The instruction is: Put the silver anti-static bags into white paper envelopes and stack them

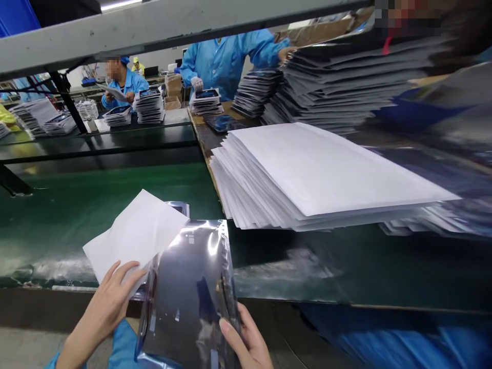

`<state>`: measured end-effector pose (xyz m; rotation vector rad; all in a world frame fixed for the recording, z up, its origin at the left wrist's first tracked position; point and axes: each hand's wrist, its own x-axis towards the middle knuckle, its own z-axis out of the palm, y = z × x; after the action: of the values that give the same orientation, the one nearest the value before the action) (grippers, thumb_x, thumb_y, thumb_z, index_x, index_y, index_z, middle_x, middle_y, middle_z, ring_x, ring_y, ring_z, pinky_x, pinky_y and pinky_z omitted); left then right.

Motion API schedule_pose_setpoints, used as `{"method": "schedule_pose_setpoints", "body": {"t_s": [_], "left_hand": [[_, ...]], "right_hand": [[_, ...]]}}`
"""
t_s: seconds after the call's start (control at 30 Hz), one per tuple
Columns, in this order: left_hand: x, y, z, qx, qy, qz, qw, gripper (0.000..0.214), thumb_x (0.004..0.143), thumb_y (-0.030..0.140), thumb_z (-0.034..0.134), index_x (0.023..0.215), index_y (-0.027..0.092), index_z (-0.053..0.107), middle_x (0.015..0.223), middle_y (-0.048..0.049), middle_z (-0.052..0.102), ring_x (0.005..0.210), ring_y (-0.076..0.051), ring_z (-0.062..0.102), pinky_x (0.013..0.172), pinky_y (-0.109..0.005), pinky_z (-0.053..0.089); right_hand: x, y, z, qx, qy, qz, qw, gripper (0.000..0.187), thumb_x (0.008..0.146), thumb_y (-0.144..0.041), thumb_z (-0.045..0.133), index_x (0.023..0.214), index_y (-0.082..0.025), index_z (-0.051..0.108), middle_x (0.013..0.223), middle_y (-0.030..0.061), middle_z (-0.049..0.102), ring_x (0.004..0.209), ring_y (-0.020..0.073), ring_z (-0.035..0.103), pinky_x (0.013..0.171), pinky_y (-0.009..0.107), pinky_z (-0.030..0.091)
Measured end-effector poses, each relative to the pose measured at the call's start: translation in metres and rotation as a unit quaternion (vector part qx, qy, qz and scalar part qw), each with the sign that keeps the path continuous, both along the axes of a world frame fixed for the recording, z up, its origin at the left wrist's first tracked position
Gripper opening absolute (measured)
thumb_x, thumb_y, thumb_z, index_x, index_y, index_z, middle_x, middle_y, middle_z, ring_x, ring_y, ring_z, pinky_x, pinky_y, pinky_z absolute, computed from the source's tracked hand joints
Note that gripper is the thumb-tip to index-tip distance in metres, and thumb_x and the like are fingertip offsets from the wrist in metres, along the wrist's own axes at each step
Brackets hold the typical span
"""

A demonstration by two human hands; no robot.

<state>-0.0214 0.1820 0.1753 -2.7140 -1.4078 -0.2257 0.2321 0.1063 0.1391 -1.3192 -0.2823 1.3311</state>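
A dark, glossy flat panel (188,287) in clear plastic film is tilted up in front of me at the belt's near edge. My right hand (248,338) grips its lower right edge, thumb on the face and fingers behind. To its left, white paper sheets (134,230) lie fanned at an angle, partly behind the panel. Against the lower edge of these sheets, my left hand (111,294) has its fingers stretched and spread; its thumb is hidden. Another film-wrapped item (180,207) shows only partly behind the paper and panel.
A thick stack of white sheets (326,164) overhangs the green belt (115,189) at right. Tall piles of dark wrapped panels (342,77) stand behind it. A grey beam (172,23) crosses above. Co-workers in blue coats (219,66) handle stacks across the belt.
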Motion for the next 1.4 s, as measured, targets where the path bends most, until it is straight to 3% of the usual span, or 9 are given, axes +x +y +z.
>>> {"method": "schedule_pose_setpoints", "body": {"t_s": [0.13,0.23,0.37,0.47,0.67,0.87,1.03,1.27,1.4], "left_hand": [[-0.008,-0.028,-0.017,0.064,-0.074,0.088,0.991,0.053,0.077,0.002,0.038,0.126,0.022,0.045,0.12,-0.0124,0.053,0.11,-0.026,0.053,0.091,-0.04,0.046],[-0.005,-0.05,-0.02,0.108,-0.165,0.192,0.961,0.014,0.079,0.016,0.053,0.091,0.023,0.053,0.09,-0.0079,0.055,0.087,-0.025,0.056,0.076,-0.038,0.047],[0.004,-0.07,-0.019,0.071,-0.223,0.294,0.927,0.017,0.08,0.023,0.057,0.067,0.026,0.047,0.066,-0.0013,0.053,0.068,-0.021,0.053,0.066,-0.034,0.044],[0.009,-0.079,-0.021,0.033,-0.252,0.335,0.907,0.012,0.082,0.026,0.056,0.07,0.025,0.055,0.068,-0.0022,0.058,0.068,-0.02,0.055,0.066,-0.032,0.045],[0.015,-0.089,-0.035,0.051,-0.359,0.309,0.879,0.004,0.079,0.023,0.061,0.077,0.021,0.065,0.071,-0.0022,0.064,0.065,-0.016,0.058,0.06,-0.027,0.049],[0.018,-0.093,-0.039,0.05,-0.413,0.296,0.86,0.005,0.079,0.017,0.062,0.076,0.019,0.067,0.073,-0.0019,0.067,0.068,-0.015,0.063,0.064,-0.024,0.051],[0.02,-0.101,-0.039,0.078,-0.394,0.291,0.868,0.009,0.079,0.011,0.062,0.076,0.02,0.064,0.071,-0.0006,0.066,0.067,-0.014,0.062,0.064,-0.024,0.049],[0.025,-0.109,-0.042,0.2,-0.323,0.24,0.893,0.018,0.076,0.002,0.06,0.076,0.02,0.058,0.066,0.0014,0.059,0.06,-0.012,0.055,0.058,-0.024,0.044],[0.03,-0.107,-0.037,0.198,-0.294,0.231,0.906,0.016,0.078,0.004,0.059,0.078,0.02,0.057,0.067,0.0008,0.058,0.061,-0.013,0.055,0.059,-0.024,0.045]], "right_hand": [[-0.002,0.008,-0.003,-0.011,0.024,-0.053,0.998,0.062,0.06,-0.047,0.079,0.114,-0.022,0.061,0.088,0.0013,0.074,0.084,0.0222,0.068,0.072,0.028,0.053],[-0.011,0.007,-0.005,-0.02,0.056,-0.054,0.997,0.062,0.063,-0.047,0.077,0.117,-0.022,0.059,0.086,-0.0001,0.073,0.079,0.0207,0.068,0.067,0.027,0.054],[-0.023,0.004,-0.007,-0.023,0.095,0.012,0.995,0.053,0.069,-0.047,0.073,0.114,-0.024,0.058,0.08,-0.0024,0.072,0.056,0.0145,0.063,0.045,0.022,0.047],[-0.025,0.002,-0.013,-0.009,0.108,0.048,0.993,0.05,0.07,-0.047,0.073,0.112,-0.024,0.057,0.075,-0.003,0.071,0.063,0.0172,0.066,0.048,0.023,0.048],[-0.025,-0.001,-0.024,-0.041,0.058,0.03,0.997,0.056,0.069,-0.05,0.072,0.116,-0.022,0.058,0.08,-0.0018,0.072,0.075,0.0192,0.067,0.061,0.024,0.051],[-0.029,-0.001,-0.024,-0.045,0.002,-0.005,0.999,0.052,0.067,-0.052,0.07,0.108,-0.02,0.063,0.078,0.0001,0.072,0.069,0.0191,0.066,0.058,0.025,0.05],[-0.034,0.0,-0.021,-0.043,-0.012,-0.039,0.998,0.045,0.065,-0.052,0.071,0.096,-0.02,0.064,0.063,-0.0042,0.063,0.054,0.0133,0.056,0.05,0.022,0.047],[-0.036,-0.004,-0.03,0.003,-0.016,-0.039,0.999,0.038,0.069,-0.048,0.07,0.094,-0.02,0.062,0.073,-0.0025,0.066,0.063,0.0135,0.059,0.056,0.021,0.048],[-0.041,-0.008,-0.027,-0.009,0.006,-0.049,0.999,0.038,0.069,-0.048,0.071,0.094,-0.021,0.061,0.07,-0.0036,0.066,0.06,0.0131,0.06,0.055,0.021,0.049]]}}
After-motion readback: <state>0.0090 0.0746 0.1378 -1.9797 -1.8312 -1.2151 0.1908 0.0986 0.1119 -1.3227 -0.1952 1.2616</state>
